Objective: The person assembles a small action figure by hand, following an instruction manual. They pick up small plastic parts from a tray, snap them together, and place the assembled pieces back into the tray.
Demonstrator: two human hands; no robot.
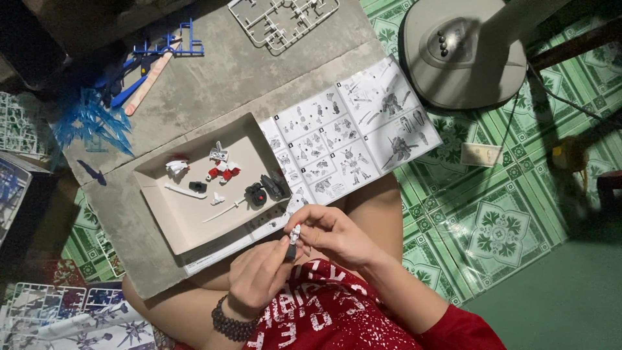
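Both hands, left hand and right hand, pinch together a tiny white-and-dark model part above the person's lap, just beside a shallow cardboard tray of small pieces

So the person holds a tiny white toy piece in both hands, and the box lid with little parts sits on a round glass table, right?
Not quite. The head view shows the box lid on a flat grey slab, not a round glass table. Both the left hand and right hand do hold the tiny white piece.
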